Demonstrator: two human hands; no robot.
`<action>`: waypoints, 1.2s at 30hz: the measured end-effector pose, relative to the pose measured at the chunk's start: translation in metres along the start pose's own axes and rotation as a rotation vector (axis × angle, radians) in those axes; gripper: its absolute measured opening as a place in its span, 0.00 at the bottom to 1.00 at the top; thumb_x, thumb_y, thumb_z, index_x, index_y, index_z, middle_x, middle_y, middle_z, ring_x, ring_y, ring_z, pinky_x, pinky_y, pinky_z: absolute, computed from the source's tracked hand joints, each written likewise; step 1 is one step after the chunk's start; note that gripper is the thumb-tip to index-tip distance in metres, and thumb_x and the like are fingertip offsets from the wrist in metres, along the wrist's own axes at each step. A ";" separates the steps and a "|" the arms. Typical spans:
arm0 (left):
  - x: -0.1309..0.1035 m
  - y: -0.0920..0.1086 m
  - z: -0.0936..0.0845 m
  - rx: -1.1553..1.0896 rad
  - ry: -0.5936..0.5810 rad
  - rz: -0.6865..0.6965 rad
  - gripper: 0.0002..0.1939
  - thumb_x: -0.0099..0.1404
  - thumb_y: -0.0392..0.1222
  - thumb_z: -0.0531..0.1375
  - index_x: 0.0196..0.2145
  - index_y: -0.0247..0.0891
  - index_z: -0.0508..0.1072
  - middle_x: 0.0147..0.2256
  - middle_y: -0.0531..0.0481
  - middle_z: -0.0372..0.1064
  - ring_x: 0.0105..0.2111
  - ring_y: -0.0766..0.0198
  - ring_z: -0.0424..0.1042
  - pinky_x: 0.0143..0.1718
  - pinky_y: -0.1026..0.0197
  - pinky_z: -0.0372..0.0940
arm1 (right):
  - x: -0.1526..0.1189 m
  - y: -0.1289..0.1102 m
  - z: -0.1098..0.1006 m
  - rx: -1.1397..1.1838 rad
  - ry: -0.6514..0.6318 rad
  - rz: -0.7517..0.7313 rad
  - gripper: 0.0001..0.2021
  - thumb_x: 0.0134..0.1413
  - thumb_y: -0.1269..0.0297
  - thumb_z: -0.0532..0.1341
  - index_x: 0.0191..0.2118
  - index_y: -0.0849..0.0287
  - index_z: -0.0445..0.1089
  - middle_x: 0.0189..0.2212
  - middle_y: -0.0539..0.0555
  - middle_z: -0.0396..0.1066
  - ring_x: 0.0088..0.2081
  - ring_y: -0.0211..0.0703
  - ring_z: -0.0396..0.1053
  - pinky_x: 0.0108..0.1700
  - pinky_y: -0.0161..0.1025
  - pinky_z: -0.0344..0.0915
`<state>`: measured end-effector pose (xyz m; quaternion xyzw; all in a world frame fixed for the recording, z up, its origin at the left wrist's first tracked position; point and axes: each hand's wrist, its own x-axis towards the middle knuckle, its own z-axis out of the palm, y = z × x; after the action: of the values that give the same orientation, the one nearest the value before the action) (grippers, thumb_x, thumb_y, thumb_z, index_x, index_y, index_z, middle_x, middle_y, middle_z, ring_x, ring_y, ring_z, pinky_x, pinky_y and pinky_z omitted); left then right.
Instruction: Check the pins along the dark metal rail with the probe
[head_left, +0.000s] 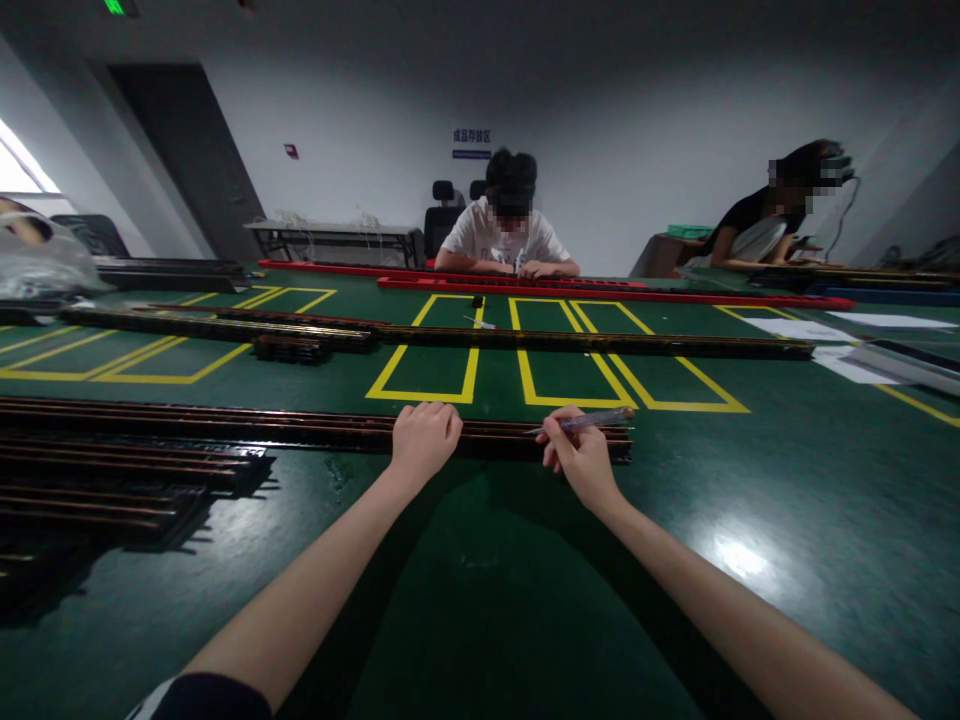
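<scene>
A long dark rail with copper-coloured strips (300, 428) runs from the left edge across the green table in front of me. My left hand (426, 440) is closed over it from above, with the fingertips hidden behind the rail. Near the rail's right end, my right hand (583, 462) grips a screwdriver (600, 419) with a clear handle. Its thin shaft points left and lies close over the rail; whether the tip touches, I cannot tell.
Several shorter dark rails (112, 500) lie stacked at the left. Another long rail (600, 342) crosses the table beyond yellow tape outlines (420, 396). Red strips (525, 288) lie farther back, where a person (510, 225) works. A second person (765, 215) leans over the table at the right.
</scene>
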<state>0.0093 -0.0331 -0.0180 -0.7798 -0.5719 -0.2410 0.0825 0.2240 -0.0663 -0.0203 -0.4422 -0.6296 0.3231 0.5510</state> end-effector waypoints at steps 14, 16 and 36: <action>0.000 0.000 -0.001 -0.019 -0.009 -0.002 0.23 0.67 0.42 0.42 0.31 0.36 0.75 0.32 0.45 0.76 0.31 0.61 0.73 0.33 0.58 0.63 | -0.001 -0.002 0.000 -0.024 -0.008 -0.001 0.17 0.54 0.47 0.56 0.30 0.58 0.63 0.23 0.51 0.68 0.17 0.34 0.65 0.15 0.31 0.61; 0.000 0.000 0.000 -0.008 -0.008 0.000 0.22 0.67 0.42 0.42 0.31 0.36 0.75 0.32 0.45 0.76 0.31 0.61 0.73 0.33 0.58 0.63 | -0.001 -0.002 0.000 -0.021 -0.009 0.005 0.17 0.54 0.47 0.56 0.30 0.58 0.63 0.23 0.50 0.68 0.17 0.34 0.65 0.15 0.31 0.61; 0.000 0.000 0.000 -0.006 -0.001 -0.003 0.22 0.67 0.42 0.42 0.31 0.36 0.75 0.33 0.44 0.76 0.31 0.61 0.73 0.34 0.57 0.64 | -0.001 -0.006 0.000 -0.034 -0.002 -0.009 0.17 0.53 0.47 0.56 0.29 0.57 0.63 0.22 0.50 0.68 0.17 0.35 0.65 0.14 0.31 0.62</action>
<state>0.0091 -0.0331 -0.0180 -0.7794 -0.5722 -0.2425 0.0795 0.2230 -0.0696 -0.0159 -0.4483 -0.6377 0.3104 0.5441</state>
